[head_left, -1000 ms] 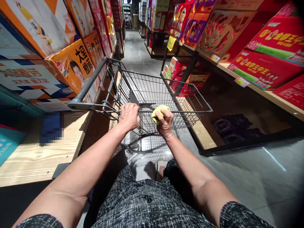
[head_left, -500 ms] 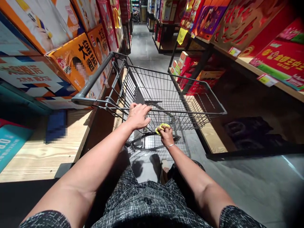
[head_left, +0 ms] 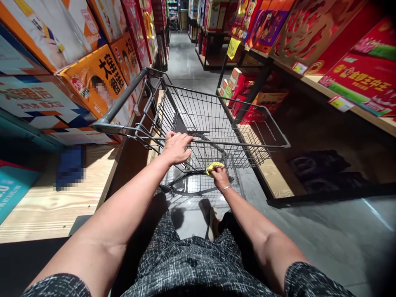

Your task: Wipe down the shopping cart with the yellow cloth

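A grey wire shopping cart (head_left: 244, 144) stands sideways in front of me, its handle at the left and its basket bare inside. My left hand (head_left: 177, 148) rests over the near top rim of the basket, fingers curled across the rail. Lower down, my right hand (head_left: 220, 176) grips a crumpled yellow cloth (head_left: 213, 168) against the lower part of the basket's near side. Part of the cloth is hidden by the fingers.
On the left, stacked orange and white boxes (head_left: 93, 82) sit beside a wooden shelf (head_left: 89, 169) holding a dark blue item (head_left: 70, 165). Shelves of red gift boxes (head_left: 365, 78) line the right. A grey-floored aisle (head_left: 181, 57) runs ahead; a yellow tag (head_left: 233, 48) hangs there.
My right hand and the cloth have shifted slightly right and down along the cart's side. My left hand stays on the rim. The whole view has shifted a little.
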Motion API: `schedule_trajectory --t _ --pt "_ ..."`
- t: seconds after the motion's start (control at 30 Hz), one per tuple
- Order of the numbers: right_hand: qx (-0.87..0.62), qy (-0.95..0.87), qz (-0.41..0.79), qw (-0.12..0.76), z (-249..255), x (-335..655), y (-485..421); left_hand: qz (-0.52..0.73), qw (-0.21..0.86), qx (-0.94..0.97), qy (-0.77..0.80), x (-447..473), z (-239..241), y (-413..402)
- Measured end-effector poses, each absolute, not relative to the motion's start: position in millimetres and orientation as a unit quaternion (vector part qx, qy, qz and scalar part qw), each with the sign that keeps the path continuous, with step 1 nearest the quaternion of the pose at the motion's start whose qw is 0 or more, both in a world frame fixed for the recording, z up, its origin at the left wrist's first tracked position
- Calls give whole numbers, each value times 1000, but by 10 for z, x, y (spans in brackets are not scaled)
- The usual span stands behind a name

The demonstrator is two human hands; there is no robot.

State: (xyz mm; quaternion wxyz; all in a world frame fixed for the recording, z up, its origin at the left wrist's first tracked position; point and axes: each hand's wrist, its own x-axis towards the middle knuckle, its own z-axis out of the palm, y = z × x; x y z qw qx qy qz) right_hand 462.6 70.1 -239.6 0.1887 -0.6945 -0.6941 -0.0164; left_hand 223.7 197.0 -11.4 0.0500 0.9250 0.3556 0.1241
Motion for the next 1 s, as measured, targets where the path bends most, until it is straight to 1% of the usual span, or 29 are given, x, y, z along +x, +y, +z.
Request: schedule_trajectory --t 0.13,0.2,0.23,0.3,0.4,0.47,0.5,0.57,0.67,0.7,0.77,0.83,0.9,1.0 --pt "-676 -642 -147 330 -1949 4883 751 127 52 924 358 2249 -127 2014" --pt "-675 -608 -188 374 -1808 4967 811 130 49 922 363 2260 -139 2023" --pt "-679 -599 -189 380 -1805 4995 828 130 48 921 364 2264 -145 2023" --pt "-703 -594 -151 359 -1937 5017 814 130 48 920 366 2267 -151 2018" --pt "-736 -598 -76 308 -2284 4986 679 131 49 919 368 2256 -147 2013" --pt "-735 -608 -57 296 -2397 4937 570 128 48 919 370 2256 -129 2011" --pt "-726 -617 -61 299 -2376 4906 529 124 46 918 373 2265 -116 2008" --pt "-697 -634 -91 323 -2164 4832 501 102 38 916 387 2311 -86 1988" --pt "-641 -640 -183 382 -1594 4748 615 62 22 920 385 2451 -56 1916" --pt "-629 -637 -211 391 -1405 4753 680 54 20 927 371 2506 -57 1884" --pt "-627 -641 -236 376 -1117 4861 804 53 19 938 342 2605 -79 1823" --pt "-645 -649 -221 338 -982 5125 864 64 23 942 330 2665 -116 1784" --pt "-681 -635 -193 310 -967 5528 826 79 32 940 330 2680 -154 1778" --pt "-762 -540 -176 311 -1023 6183 644 97 46 938 329 2664 -189 1803"
